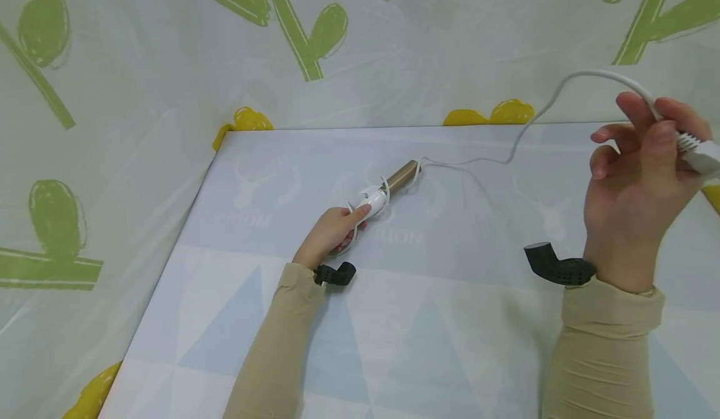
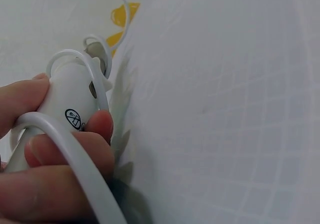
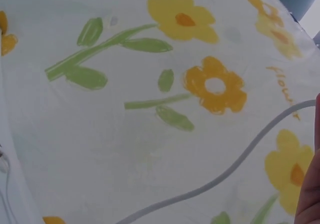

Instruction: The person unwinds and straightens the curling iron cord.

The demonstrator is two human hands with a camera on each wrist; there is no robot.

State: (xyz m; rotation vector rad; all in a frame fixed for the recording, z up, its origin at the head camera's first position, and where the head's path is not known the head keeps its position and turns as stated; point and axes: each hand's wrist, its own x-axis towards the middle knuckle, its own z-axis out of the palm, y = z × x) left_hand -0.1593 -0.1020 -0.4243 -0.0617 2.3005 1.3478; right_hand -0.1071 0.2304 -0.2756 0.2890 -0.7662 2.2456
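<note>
A curling iron [image 1: 400,179] with a white handle and a bronze-coloured barrel lies aslant over the table, its white cord [image 1: 523,136] looped around it. My left hand [image 1: 329,230] grips the handle, thumb on top; in the left wrist view, fingers curl round the handle [image 2: 70,99] and a loop of cord crosses them. Raised at the right, my right hand [image 1: 632,172] pinches the cord's end by the white plug [image 1: 704,157], which is partly cut off by the frame edge. From there the cord arcs down to the barrel's tip. Only a sliver of the right hand [image 3: 309,189] shows in the right wrist view.
The table [image 1: 467,331] has a pale blue and white patterned cover. Behind it and at the left hangs a sheet [image 1: 394,50] printed with green leaves and yellow flowers. Each wrist wears a black camera mount, one on the left [image 1: 336,274] and another on the right [image 1: 557,267].
</note>
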